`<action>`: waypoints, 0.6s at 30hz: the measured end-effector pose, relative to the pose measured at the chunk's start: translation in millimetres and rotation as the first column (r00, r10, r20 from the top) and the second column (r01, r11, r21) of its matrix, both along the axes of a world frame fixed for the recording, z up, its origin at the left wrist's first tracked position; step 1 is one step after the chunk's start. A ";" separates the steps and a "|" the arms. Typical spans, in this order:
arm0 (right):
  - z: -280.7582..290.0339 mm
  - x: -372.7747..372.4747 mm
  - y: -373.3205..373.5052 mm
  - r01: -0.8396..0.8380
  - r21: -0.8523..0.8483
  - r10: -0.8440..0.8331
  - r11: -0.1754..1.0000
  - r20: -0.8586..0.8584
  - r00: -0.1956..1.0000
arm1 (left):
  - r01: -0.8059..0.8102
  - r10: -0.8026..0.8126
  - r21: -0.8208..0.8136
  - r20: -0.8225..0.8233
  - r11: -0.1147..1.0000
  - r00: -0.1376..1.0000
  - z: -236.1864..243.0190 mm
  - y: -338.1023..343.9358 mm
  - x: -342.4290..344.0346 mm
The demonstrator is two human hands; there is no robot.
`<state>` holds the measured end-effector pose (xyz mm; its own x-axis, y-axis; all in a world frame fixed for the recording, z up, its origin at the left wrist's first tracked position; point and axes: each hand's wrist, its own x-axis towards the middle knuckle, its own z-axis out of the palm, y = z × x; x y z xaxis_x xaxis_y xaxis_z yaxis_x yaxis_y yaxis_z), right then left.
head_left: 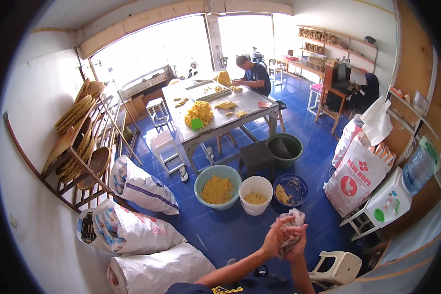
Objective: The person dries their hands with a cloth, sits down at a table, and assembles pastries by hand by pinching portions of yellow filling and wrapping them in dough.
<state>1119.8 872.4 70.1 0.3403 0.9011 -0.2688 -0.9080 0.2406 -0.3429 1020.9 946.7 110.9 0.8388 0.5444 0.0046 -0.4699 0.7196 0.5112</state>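
Low in the middle right, a crumpled, pale patterned cloth is bunched up between my two hands. My left hand presses on it from the left, its fingers laid across the cloth. From the other side my right hand is closed around it, partly hidden by the folds. Just beyond my hands stands a dark blue basin with some yellow dough and smears inside. Beside it are a white bucket and a light green tub, both holding yellow dough.
A metal-topped table bears heaps of yellow dough; a person works at its far side. Another person sits far right. Stuffed sacks line the left, near a rack. A plastic stool stands close at right.
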 end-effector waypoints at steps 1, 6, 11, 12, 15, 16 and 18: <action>-23.5 -3.2 3.3 -0.098 0.182 0.090 0.979 0.049 0.995 | 0.067 -0.055 -0.112 0.111 0.991 0.992 -28.8 17.6 0.1; -9.1 -38.8 12.7 0.037 -0.217 0.043 0.975 0.351 0.935 | -0.398 0.417 0.130 -0.364 0.908 0.833 -54.8 15.5 22.4; -15.8 -46.7 -0.1 -0.098 -0.215 0.157 0.972 0.278 0.948 | -0.224 0.810 0.888 -0.231 0.402 0.539 -47.8 32.8 12.9; -27.2 -38.6 -2.4 -0.095 -0.217 0.155 0.972 0.275 0.949 | -0.220 0.808 0.887 -0.235 0.405 0.541 -50.2 35.1 8.8; -40.2 -32.0 4.3 0.104 -0.193 -0.002 0.976 0.465 0.885 | 0.016 0.488 0.751 -0.445 0.660 0.751 -68.0 44.7 -7.5; -44.0 -27.9 4.8 0.110 -0.193 -0.008 0.975 0.463 0.886 | 0.034 0.294 0.720 -0.325 0.693 0.899 -58.0 35.2 -10.1; -51.1 -20.4 6.3 0.210 -0.252 -0.097 0.944 0.398 0.912 | 0.087 0.197 0.555 -0.432 0.827 0.880 -63.7 -7.5 -4.1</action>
<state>1099.5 878.7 19.0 0.5946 0.7336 -0.3291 -0.6571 0.2075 -0.7246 1016.8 939.2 47.2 0.7879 0.6132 -0.0566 -0.1125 0.2337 0.9658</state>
